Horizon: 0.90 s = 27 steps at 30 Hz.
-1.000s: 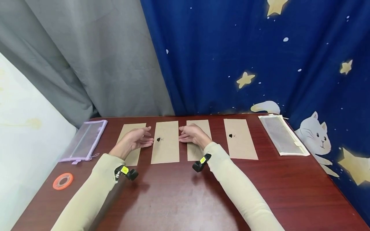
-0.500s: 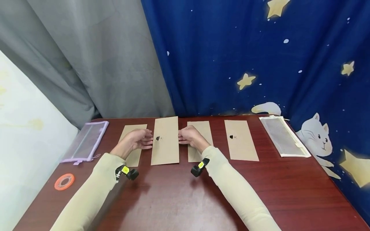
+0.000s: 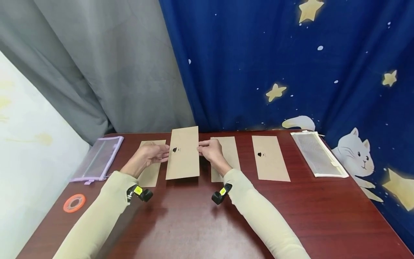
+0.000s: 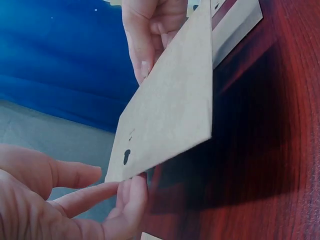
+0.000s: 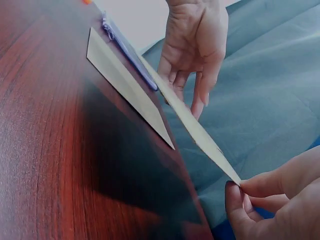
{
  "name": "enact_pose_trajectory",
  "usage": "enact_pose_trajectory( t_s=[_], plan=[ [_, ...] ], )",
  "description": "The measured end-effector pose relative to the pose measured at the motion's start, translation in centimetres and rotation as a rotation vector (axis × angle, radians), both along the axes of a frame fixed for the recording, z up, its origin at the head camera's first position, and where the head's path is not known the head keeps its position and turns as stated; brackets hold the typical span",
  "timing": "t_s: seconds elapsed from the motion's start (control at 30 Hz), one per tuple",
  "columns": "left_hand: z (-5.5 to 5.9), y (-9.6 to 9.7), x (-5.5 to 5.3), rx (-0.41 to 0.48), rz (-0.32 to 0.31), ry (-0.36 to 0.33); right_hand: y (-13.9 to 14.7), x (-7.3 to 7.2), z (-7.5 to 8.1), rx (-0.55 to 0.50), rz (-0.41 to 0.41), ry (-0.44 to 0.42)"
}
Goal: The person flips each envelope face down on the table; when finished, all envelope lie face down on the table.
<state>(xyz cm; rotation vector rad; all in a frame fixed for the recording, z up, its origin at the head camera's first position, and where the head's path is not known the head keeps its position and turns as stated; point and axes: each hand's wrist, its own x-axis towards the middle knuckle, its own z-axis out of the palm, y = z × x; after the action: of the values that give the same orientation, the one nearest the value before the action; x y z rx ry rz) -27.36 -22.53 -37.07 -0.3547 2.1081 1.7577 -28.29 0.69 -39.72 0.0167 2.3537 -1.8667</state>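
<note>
A thin brown kraft-paper booklet (image 3: pixel 183 158) with a small black hat print is raised off the table, its far end tilted up. My right hand (image 3: pixel 211 150) pinches its right edge between thumb and fingers, plain in the right wrist view. At the left edge, my left hand (image 3: pixel 150 154) holds it with fingertips curled beneath, while the thumb stands apart in the left wrist view. Similar booklets lie flat: one at left (image 3: pixel 149 177), partly behind the left hand, one at right (image 3: pixel 230 149), partly behind the right hand, and one farther right (image 3: pixel 270 158).
A purple-edged mesh zip pouch (image 3: pixel 97 158) lies at the table's left, with an orange ring-shaped roll (image 3: pixel 74 203) nearer. A white-edged mesh pouch (image 3: pixel 318 154) lies at the right. Grey (image 3: pixel 129 72) and blue (image 3: pixel 245 72) curtains hang behind the dark red table (image 3: pixel 194 223).
The middle booklet lay flat between my hands. My fingers have closed in on its edges, its far end has tilted up, and it has risen off the table.
</note>
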Motion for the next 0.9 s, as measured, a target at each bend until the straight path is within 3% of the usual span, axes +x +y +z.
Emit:
enact_pose_trajectory(
  t_s=[0.23, 0.5, 0.77, 0.9],
  plan=[
    [0.2, 0.1, 0.0, -0.013, 0.016, 0.052, 0.5, -0.1, 0.1, -0.016, -0.004, 0.012],
    [0.2, 0.1, 0.6, 0.008, 0.053, 0.140, 0.8, 0.0, -0.7, -0.081, 0.017, -0.073],
    [0.5, -0.1, 0.9, 0.004, 0.043, 0.133, 0.6, -0.2, -0.9, -0.099, 0.034, -0.074],
    [1.2, 0.1, 0.7, 0.006, 0.045, 0.147, 0.6, -0.4, -0.7, -0.090, 0.037, -0.066]
  ],
)
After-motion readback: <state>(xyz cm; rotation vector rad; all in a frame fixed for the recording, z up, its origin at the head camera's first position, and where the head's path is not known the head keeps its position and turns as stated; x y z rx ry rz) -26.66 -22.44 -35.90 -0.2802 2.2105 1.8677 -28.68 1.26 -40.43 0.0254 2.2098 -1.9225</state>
